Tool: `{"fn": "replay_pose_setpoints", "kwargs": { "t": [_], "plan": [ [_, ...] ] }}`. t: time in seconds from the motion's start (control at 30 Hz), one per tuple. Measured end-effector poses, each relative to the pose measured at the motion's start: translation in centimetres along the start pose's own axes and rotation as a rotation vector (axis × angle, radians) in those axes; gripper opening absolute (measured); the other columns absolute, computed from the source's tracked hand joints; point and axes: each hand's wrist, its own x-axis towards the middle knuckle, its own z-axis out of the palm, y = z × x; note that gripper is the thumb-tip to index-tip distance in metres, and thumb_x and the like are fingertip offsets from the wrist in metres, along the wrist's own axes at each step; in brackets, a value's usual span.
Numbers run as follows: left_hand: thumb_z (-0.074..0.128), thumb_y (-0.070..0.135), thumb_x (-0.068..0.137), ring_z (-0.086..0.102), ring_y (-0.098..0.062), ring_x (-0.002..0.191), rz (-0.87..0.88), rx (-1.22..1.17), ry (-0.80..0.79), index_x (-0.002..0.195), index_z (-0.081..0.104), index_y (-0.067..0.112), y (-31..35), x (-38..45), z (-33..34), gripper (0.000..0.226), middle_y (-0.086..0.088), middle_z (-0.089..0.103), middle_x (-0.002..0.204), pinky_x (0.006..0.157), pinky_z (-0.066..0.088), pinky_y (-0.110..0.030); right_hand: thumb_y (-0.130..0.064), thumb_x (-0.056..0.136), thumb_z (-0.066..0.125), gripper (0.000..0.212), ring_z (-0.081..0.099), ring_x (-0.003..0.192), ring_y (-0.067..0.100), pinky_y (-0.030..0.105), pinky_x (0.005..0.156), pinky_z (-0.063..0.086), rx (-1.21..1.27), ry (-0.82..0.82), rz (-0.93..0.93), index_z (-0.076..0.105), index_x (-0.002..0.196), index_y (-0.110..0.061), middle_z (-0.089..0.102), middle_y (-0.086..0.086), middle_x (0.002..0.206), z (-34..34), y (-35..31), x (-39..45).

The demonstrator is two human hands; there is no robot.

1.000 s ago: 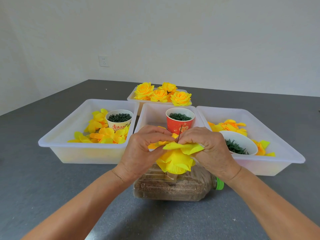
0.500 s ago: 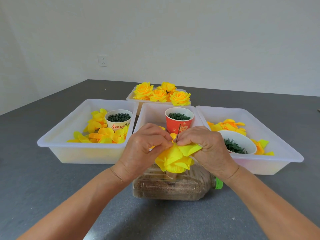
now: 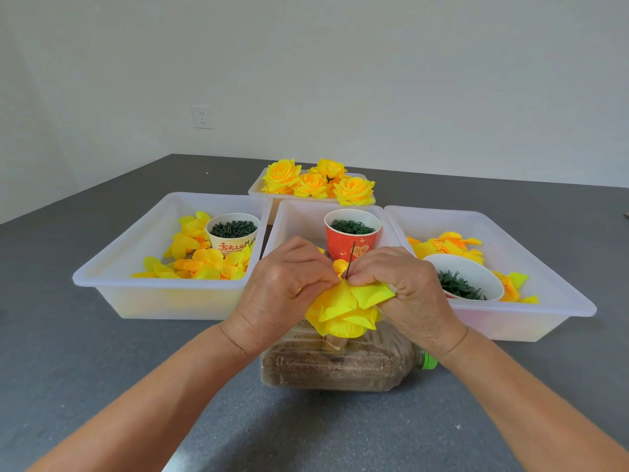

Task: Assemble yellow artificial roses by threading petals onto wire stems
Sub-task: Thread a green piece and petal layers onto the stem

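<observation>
Both hands, left (image 3: 284, 287) and right (image 3: 401, 284), meet knuckle to knuckle, fingers curled and pinching.

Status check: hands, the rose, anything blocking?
Left hand and right hand both pinching yellow petals. Wire stem pokes up between the fingers. Bottle lies under the hands; nothing blocking.

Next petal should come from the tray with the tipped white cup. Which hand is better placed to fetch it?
Right hand, probably: it sits beside the right tray holding loose petals. The left hand could keep pinching the half-built rose on its wire.
</observation>
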Motion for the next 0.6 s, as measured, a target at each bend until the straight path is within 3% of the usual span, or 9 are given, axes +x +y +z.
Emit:
{"fn": "replay_pose_setpoints", "kwargs": {
  "t": [0.4,0.47,0.6],
  "plan": [
    [0.065,0.012,0.082,0.054,-0.018,0.079,0.032,0.014,-0.009,0.075,0.072,0.003,0.0,0.1,0.1,0.014,-0.004,0.068,0.078,0.069,0.048,-0.032,0.007,0.063,0.071,0.009,0.067,0.074,0.021,0.043,0.072,0.051,0.01,-0.014,0.051,0.071,0.069,0.0,0.071,0.007,0.076,-0.2,-0.4,0.0],
    [0.07,0.011,0.078,0.054,-0.017,0.081,0.018,0.037,0.0,0.079,0.073,0.004,0.0,0.1,0.0,0.007,-0.005,0.068,0.081,0.07,0.047,-0.033,0.007,0.066,0.072,0.011,0.065,0.077,0.018,0.043,0.072,0.052,0.027,-0.02,0.101,0.071,0.072,-0.001,0.07,0.003,0.079,-0.3,-0.5,0.0],
    [0.072,0.009,0.071,0.055,-0.016,0.088,-0.039,0.04,-0.019,0.093,0.073,0.007,0.1,0.1,-0.4,0.022,-0.003,0.069,0.091,0.076,0.047,-0.033,0.004,0.067,0.069,0.018,0.065,0.083,0.02,0.047,0.075,0.051,0.027,-0.028,0.181,0.073,0.083,-0.005,0.07,0.003,0.085,-0.7,-1.0,-0.3]
  ]
}}
